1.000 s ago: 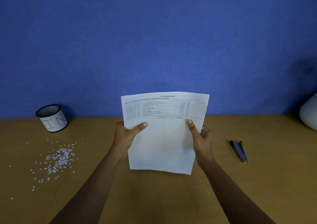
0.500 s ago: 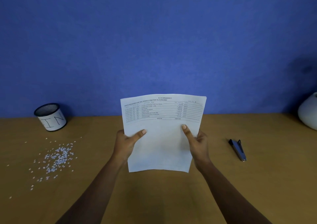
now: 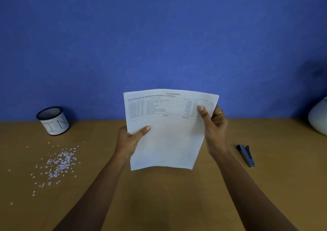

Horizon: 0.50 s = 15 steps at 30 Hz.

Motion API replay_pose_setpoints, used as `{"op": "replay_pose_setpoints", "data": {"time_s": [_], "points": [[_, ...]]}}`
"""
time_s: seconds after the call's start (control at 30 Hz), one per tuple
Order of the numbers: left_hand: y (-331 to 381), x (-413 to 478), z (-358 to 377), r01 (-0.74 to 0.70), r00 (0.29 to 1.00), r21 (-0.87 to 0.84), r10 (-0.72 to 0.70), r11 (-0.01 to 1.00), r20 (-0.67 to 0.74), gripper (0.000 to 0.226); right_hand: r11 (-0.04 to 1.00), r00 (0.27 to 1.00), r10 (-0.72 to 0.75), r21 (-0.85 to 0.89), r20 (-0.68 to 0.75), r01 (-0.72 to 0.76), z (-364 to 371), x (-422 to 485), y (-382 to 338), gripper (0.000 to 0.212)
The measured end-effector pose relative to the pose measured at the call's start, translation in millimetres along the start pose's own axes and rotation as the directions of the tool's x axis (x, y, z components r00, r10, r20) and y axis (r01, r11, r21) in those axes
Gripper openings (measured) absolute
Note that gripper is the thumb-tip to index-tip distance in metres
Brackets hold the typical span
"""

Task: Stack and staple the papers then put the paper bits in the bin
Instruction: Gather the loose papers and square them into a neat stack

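- The left hand is closed on the left edge of the papers, thumb across the front at mid-height. The right hand is closed on the right edge higher up, thumb laid over the printed table, a ring visible on one finger.
- The papers are held upright above the table, clear of its surface, printed side toward the camera. The number of sheets cannot be told.
- The sheets are judged light and limp: the top and bottom edges bow. A firm pinch at both side edges is advised so that the sheets are kept aligned; a corner is best left free for the staple.
- The stapler lies flat to the right, near the right forearm, untouched. It is judged rigid and easily taken by its body.
- The paper bits are scattered to the left, below the bin. They are judged very light and easily scattered; gathering by sweeping is advised.
- The table is of smooth brown wood and is backed by a blue wall. A white rounded object is cut off at the right border.
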<state>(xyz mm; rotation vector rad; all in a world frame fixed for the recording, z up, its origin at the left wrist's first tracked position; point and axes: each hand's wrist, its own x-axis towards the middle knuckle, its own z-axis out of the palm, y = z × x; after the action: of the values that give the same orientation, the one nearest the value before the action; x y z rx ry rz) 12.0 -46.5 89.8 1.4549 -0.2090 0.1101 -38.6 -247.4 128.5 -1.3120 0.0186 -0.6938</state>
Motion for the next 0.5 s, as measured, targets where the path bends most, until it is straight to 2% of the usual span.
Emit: {"op": "replay_pose_setpoints", "data": {"time_s": [0.17,0.3,0.5], "points": [[4.7,1.6,-1.1,-0.037,0.999,0.02,0.037,0.999,0.017,0.024,1.0,1.0,-0.017,0.005,0.013,0.017,2.7,-4.0,-2.0,0.014],[-8.0,-5.2,-3.0,0.019,1.0,0.037,-0.019,0.999,0.016,0.023,0.999,0.998,0.041,-0.036,0.053,-0.039,-0.7,-16.0,11.8,0.017],[-11.5,-9.4,-4.0,0.05,0.999,0.066,-0.051,0.997,0.012,0.024,0.981,0.987,0.16,-0.112,0.011,-0.157,-8.1,-26.4,33.5,0.021]]}}
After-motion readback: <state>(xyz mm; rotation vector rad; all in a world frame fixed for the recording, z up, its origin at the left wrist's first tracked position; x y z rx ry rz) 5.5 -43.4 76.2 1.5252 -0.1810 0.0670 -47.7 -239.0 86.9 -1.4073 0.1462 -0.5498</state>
